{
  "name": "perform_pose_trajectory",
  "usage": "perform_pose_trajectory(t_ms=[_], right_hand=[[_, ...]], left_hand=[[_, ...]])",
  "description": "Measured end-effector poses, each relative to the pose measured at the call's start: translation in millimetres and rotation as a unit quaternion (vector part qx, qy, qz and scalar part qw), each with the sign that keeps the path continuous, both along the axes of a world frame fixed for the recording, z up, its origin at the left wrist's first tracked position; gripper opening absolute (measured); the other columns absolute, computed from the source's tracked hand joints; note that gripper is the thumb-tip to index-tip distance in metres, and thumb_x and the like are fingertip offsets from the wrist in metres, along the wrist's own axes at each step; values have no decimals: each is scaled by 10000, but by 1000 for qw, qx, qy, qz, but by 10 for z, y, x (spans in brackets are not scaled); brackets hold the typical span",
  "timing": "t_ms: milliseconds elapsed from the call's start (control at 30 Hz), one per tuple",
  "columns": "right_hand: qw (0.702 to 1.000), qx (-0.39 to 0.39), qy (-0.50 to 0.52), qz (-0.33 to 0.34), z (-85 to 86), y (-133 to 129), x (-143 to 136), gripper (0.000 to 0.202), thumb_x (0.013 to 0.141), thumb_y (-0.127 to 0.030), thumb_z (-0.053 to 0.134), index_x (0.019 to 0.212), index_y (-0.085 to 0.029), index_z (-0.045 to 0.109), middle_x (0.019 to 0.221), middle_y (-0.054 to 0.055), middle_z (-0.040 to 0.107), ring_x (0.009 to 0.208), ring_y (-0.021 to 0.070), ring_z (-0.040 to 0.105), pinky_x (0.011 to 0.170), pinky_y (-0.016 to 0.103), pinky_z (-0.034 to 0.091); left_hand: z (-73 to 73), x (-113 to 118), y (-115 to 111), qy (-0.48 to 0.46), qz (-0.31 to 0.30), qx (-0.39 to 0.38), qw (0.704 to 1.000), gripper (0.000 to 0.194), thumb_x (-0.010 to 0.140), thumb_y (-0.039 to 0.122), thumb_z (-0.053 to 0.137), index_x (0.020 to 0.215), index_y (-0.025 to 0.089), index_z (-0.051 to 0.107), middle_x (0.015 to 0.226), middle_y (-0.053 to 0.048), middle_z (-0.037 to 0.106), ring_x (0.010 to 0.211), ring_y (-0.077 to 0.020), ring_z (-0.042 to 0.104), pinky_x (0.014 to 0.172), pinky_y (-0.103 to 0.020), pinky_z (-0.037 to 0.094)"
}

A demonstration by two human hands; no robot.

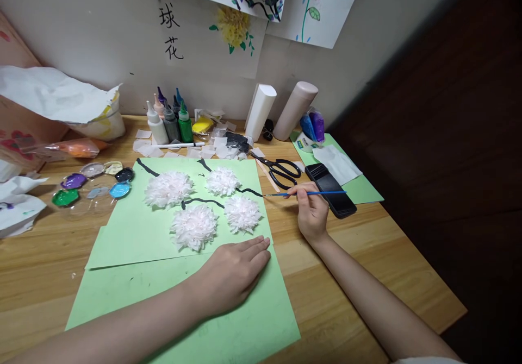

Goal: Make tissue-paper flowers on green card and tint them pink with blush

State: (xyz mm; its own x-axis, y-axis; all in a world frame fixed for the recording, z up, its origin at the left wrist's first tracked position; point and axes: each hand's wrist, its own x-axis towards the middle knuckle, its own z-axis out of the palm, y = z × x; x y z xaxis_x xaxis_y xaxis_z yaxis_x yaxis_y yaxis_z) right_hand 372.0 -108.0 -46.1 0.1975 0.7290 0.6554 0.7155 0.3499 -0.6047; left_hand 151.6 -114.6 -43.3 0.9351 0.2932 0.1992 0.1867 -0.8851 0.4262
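My right hand (312,211) pinches a thin blue paintbrush (322,193) that points left. Its tip meets the end of a black painted line near the right edge of the upper green paper (122,233). Several fluffy pale pink-white paper flowers (193,227) sit on that paper, with short black strokes beside them. My left hand (238,271) lies flat, palm down, fingers stretched to the right, below the flowers. It rests across the lower green sheet (261,326) and the lower edge of the upper one.
A paint palette (95,190) with several colours stands left of the paper. Behind are paint bottles (185,125), paper scraps, black-handled scissors (285,168), a white bottle (260,114) and a pinkish bottle (296,111). A black phone (334,193) lies beyond my right hand.
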Motion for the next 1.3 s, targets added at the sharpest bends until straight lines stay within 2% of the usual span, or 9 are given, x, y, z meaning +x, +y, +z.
perform_pose_trajectory(t_ms=[133,300,500,667,1000,1133,1300], right_hand=[[1000,-14,-7,9,0,-3,-3,247,908,-222,398,733,-204,572,705,25,607,742,181,551,719,333,429],[999,19,27,8,-7,-5,-14,253,917,-230,381,769,-215,586,727,31,613,751,188,547,698,339,430],[995,-55,6,83,-21,-13,-81,194,913,-219,404,926,-234,597,901,41,639,905,200,551,820,373,423],[984,-110,-28,135,-21,-16,-105,199,917,-239,399,961,-242,593,930,39,644,940,202,541,856,381,421],[985,-124,-13,117,-16,-16,-111,214,919,-257,397,924,-232,609,920,39,639,935,202,549,854,375,411],[990,-103,76,65,-47,0,-92,217,918,-291,396,919,-208,597,917,50,620,882,191,565,798,344,430],[974,-83,210,-3,-93,59,-48,214,887,-370,451,927,-187,554,872,54,627,741,168,575,666,301,436]], left_hand=[[10,-1,-2,0,0,-5,1000,309,875,108,330,1131,111,503,1276,-99,538,1229,-195,447,982,-310,440],[8,-9,-11,1,0,-12,1000,305,877,115,328,1125,121,505,1281,-96,534,1234,-192,441,983,-303,436],[-7,-14,-4,5,-1,-8,1000,313,863,112,341,1133,100,500,1301,-112,512,1234,-202,440,994,-299,421],[0,-11,-3,2,1,-8,1000,310,866,119,342,1133,96,496,1299,-122,511,1229,-203,446,991,-299,420],[-11,-18,-10,1,0,-16,1000,316,864,113,335,1137,110,494,1305,-111,508,1238,-195,436,990,-294,414],[-11,-12,-38,6,-1,-13,1000,349,873,137,343,1195,96,470,1340,-127,466,1265,-212,399,1014,-308,386],[-13,-25,-81,8,-5,-13,1000,451,911,253,337,1332,93,351,1438,-150,303,1336,-241,261,1110,-382,226]])
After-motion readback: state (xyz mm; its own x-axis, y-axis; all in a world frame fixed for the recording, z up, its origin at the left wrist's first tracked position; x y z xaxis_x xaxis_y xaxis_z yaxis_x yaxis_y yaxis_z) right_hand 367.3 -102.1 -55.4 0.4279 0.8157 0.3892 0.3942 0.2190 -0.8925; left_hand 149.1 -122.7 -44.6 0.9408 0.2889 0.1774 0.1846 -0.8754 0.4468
